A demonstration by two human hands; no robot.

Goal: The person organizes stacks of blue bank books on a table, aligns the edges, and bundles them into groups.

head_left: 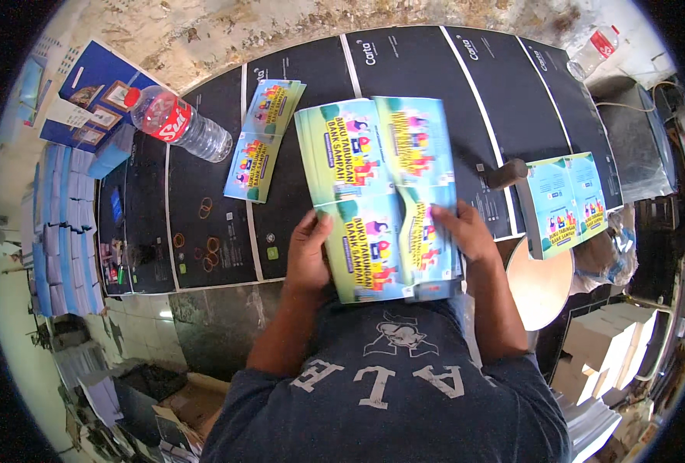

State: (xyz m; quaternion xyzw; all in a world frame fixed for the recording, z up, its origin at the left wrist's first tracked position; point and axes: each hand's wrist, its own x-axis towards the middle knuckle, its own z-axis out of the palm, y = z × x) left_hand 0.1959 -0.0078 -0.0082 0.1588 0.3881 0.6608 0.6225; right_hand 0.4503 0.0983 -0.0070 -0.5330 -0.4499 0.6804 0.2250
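Note:
Between my two hands I hold a stack of colourful printed sheets [358, 216], upright in front of my chest over the near table edge. My left hand [310, 251] grips its lower left edge, thumb on the front. My right hand [470, 231] pinches the right side, where the top sheet is bowed and slightly blurred. Fingers behind the sheets are hidden. Beyond my left hand, a narrow pile of similar printed strips [261, 143] lies fanned on the black-covered table [304, 77]. To the right sits a thicker stack of printed sheets [562, 204], beside a dark rounded cylindrical object [506, 174].
A clear plastic bottle with a red label [180, 127] lies tilted at the left; another bottle [595, 51] is at the far right. Rubber bands [210, 251] lie on the table. A round stool [539, 289] and white cartons [601, 355] stand right; paper piles [69, 231] line the left.

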